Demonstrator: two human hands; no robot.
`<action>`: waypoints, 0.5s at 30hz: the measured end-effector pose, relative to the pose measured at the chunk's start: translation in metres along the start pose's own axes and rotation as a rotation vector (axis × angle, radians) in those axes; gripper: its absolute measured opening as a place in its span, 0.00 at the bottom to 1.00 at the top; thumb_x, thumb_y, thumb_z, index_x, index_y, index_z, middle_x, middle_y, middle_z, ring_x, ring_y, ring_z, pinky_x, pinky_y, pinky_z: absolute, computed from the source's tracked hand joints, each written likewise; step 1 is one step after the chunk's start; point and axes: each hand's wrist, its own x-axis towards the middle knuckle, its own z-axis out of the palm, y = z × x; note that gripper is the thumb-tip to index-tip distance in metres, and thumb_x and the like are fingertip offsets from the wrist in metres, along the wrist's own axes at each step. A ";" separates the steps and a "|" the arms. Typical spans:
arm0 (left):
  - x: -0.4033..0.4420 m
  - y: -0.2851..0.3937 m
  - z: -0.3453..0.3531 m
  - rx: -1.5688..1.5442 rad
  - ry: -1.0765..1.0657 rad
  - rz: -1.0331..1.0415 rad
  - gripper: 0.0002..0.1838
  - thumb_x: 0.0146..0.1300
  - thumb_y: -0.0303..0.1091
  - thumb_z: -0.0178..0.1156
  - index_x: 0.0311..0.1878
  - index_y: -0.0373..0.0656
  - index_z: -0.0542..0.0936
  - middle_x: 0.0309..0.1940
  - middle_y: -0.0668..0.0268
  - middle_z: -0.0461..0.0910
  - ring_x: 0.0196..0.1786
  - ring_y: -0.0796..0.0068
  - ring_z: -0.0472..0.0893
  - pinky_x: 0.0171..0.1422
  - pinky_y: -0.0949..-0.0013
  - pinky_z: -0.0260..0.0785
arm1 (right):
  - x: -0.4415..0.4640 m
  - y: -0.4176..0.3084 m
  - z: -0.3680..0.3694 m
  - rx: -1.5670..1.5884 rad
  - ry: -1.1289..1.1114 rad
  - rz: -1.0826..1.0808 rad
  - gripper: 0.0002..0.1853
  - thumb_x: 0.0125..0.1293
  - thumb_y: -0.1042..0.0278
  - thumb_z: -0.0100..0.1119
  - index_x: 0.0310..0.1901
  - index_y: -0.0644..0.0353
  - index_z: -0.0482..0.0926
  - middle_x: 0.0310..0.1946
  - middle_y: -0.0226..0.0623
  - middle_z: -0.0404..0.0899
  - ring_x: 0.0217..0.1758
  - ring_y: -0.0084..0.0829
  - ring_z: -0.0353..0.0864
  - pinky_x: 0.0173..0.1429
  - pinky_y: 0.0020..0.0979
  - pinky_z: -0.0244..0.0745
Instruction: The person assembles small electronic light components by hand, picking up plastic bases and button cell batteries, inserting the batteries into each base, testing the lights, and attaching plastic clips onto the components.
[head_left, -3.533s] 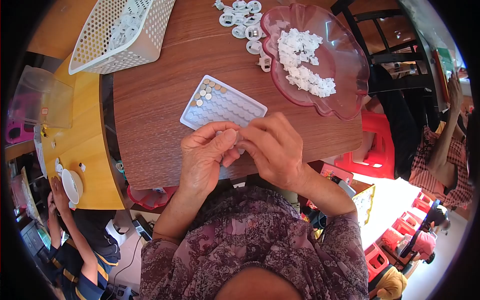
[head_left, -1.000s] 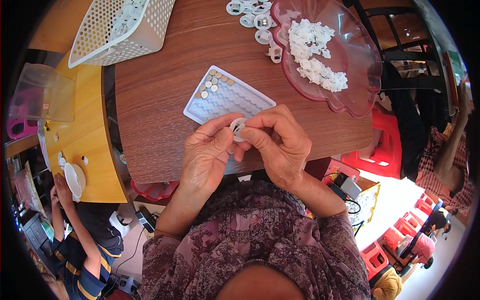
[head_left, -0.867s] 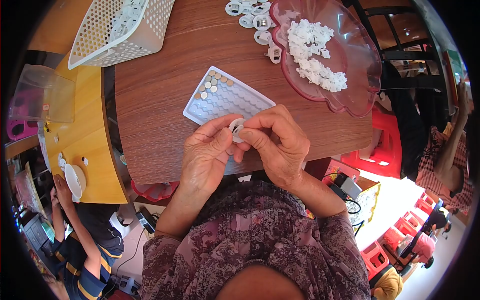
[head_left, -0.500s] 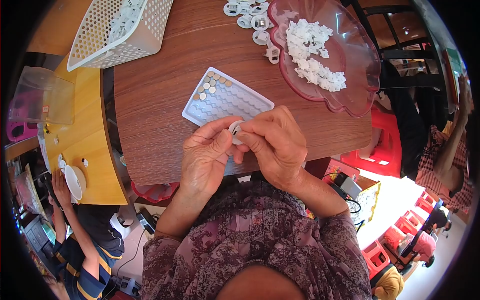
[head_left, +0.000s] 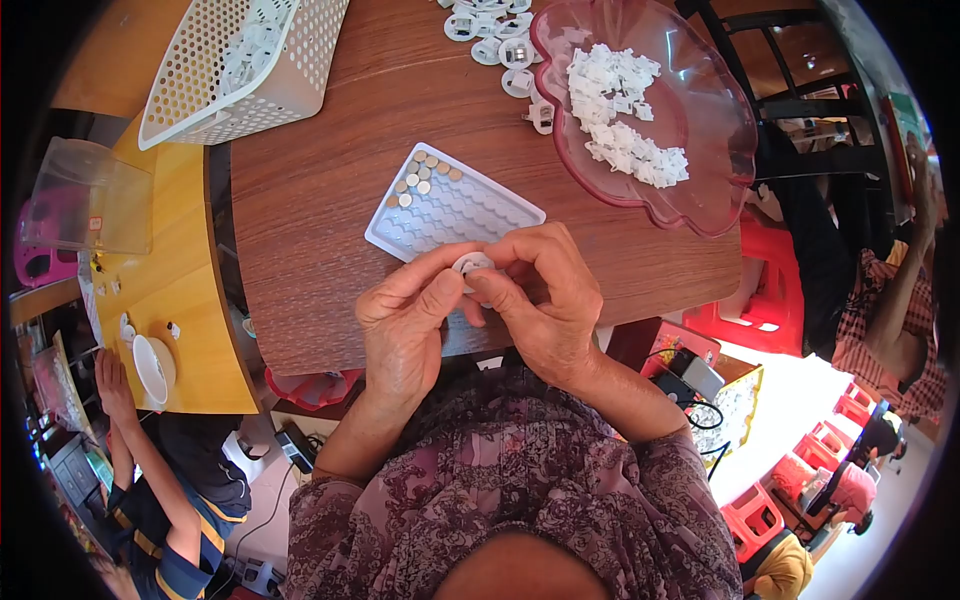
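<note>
Between both hands is a small round white plastic part with a dark spot on it. My left hand pinches its left edge between thumb and fingers. On the other side, the thumb and index finger of my right hand press on the same part. Just beyond my hands lies a pale tray with wavy rows. Several coin-like button cells sit at the tray's far left corner. My fingers hide some of the white part.
At the far right stands a clear pink scalloped bowl with small white pieces. Beside it lie several round white units. A perforated white basket stands far left. A co-worker's hand is near a white bowl at left.
The fingers of my right hand have shifted on the white part, and the part has tilted. My hands have stayed close together. The co-worker's hand at the left has moved slightly.
</note>
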 end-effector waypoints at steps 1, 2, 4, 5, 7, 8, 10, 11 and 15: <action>0.000 0.000 0.000 0.063 0.001 0.021 0.12 0.63 0.24 0.57 0.48 0.28 0.78 0.45 0.55 0.78 0.39 0.73 0.77 0.36 0.73 0.72 | 0.000 0.000 0.001 -0.043 0.016 -0.073 0.12 0.50 0.82 0.67 0.36 0.64 0.76 0.33 0.35 0.74 0.32 0.25 0.73 0.30 0.22 0.70; 0.000 0.000 0.000 0.064 0.000 0.020 0.12 0.63 0.24 0.57 0.48 0.28 0.78 0.45 0.55 0.78 0.39 0.73 0.77 0.36 0.73 0.72 | 0.000 0.001 0.001 -0.087 0.031 -0.146 0.12 0.47 0.82 0.67 0.34 0.61 0.76 0.31 0.35 0.75 0.32 0.30 0.73 0.29 0.27 0.68; -0.001 -0.002 -0.001 0.156 0.032 0.133 0.10 0.61 0.21 0.58 0.46 0.29 0.79 0.47 0.54 0.77 0.39 0.73 0.77 0.34 0.75 0.73 | -0.001 0.002 0.003 -0.086 0.035 -0.164 0.12 0.47 0.82 0.67 0.34 0.61 0.76 0.31 0.36 0.76 0.32 0.30 0.73 0.28 0.27 0.68; -0.001 -0.002 -0.002 0.158 0.031 0.133 0.10 0.61 0.21 0.58 0.46 0.29 0.79 0.47 0.54 0.77 0.39 0.73 0.77 0.34 0.75 0.73 | -0.002 0.003 0.004 -0.086 0.040 -0.181 0.12 0.47 0.82 0.67 0.34 0.62 0.76 0.31 0.36 0.76 0.31 0.29 0.74 0.28 0.27 0.68; -0.002 -0.002 -0.003 0.219 0.012 0.236 0.09 0.60 0.19 0.57 0.44 0.28 0.80 0.48 0.53 0.76 0.39 0.73 0.77 0.32 0.76 0.72 | -0.002 -0.001 0.006 -0.023 0.046 -0.157 0.12 0.47 0.83 0.66 0.33 0.62 0.76 0.31 0.36 0.76 0.30 0.29 0.74 0.27 0.27 0.68; -0.003 -0.003 -0.003 0.220 0.012 0.236 0.09 0.60 0.19 0.57 0.44 0.28 0.80 0.48 0.53 0.76 0.39 0.73 0.77 0.32 0.76 0.72 | -0.002 -0.002 0.007 0.040 0.053 -0.134 0.11 0.46 0.83 0.66 0.32 0.62 0.76 0.30 0.36 0.76 0.29 0.29 0.74 0.27 0.28 0.68; -0.004 -0.003 -0.002 0.215 0.010 0.277 0.09 0.60 0.19 0.58 0.43 0.28 0.80 0.47 0.52 0.77 0.39 0.73 0.77 0.32 0.77 0.72 | 0.000 -0.003 0.004 0.005 0.038 -0.186 0.11 0.46 0.83 0.66 0.32 0.62 0.76 0.29 0.35 0.76 0.27 0.29 0.73 0.27 0.28 0.68; -0.004 -0.004 -0.001 0.214 0.007 0.283 0.09 0.60 0.19 0.58 0.43 0.28 0.80 0.47 0.52 0.77 0.39 0.73 0.77 0.32 0.77 0.72 | 0.002 -0.003 0.003 -0.031 0.022 -0.243 0.11 0.46 0.83 0.66 0.31 0.62 0.76 0.27 0.35 0.76 0.26 0.29 0.73 0.27 0.28 0.68; -0.005 -0.002 0.000 0.205 0.021 0.274 0.08 0.60 0.18 0.58 0.42 0.28 0.81 0.47 0.52 0.77 0.37 0.74 0.77 0.31 0.77 0.72 | 0.005 -0.007 0.003 -0.002 0.008 -0.254 0.10 0.47 0.84 0.65 0.31 0.62 0.76 0.25 0.34 0.75 0.25 0.28 0.72 0.27 0.27 0.67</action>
